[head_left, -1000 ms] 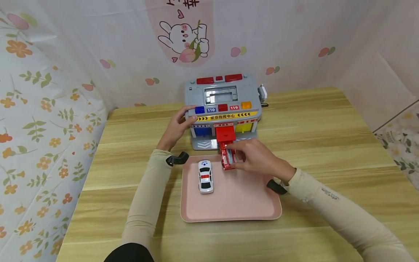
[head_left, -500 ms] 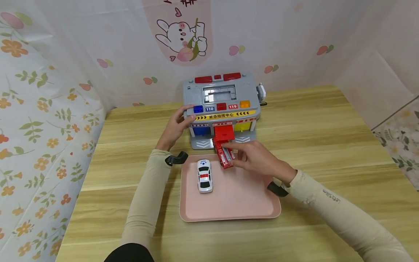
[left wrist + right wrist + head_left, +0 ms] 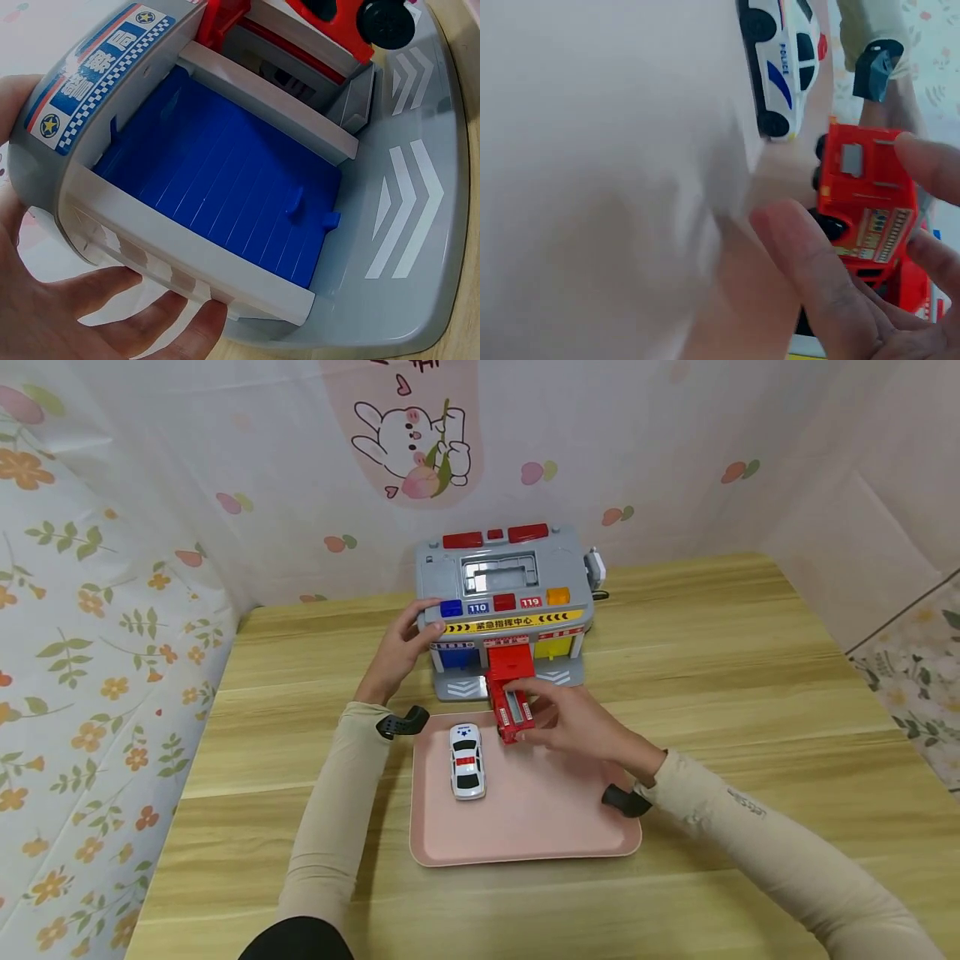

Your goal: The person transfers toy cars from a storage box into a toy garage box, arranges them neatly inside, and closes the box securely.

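Observation:
A grey toy station (image 3: 495, 627) has a raised red door (image 3: 512, 662) in its middle bay. Its left end is gripped by my left hand (image 3: 395, 652), thumb on the front edge; the left wrist view shows those fingers (image 3: 142, 319) along the side, by a shut blue door (image 3: 232, 180). My right hand (image 3: 581, 722) holds a red toy fire truck (image 3: 513, 708) by its rear part, fingers on its top and side. The truck's far end lies at the red door, its near end over the tray's far edge. In the right wrist view the truck (image 3: 870, 187) shows its rear.
A pink tray (image 3: 525, 847) lies in front of the station. In its left part stands a white toy police car (image 3: 467, 762). A yellow door (image 3: 553, 647) closes the right bay, and a white part (image 3: 596, 570) sticks out on the station's right side.
The red truck has turned askew and its far end has shifted left; it now sits slightly nearer the station. My right hand has moved with it, while my left hand keeps its grip.

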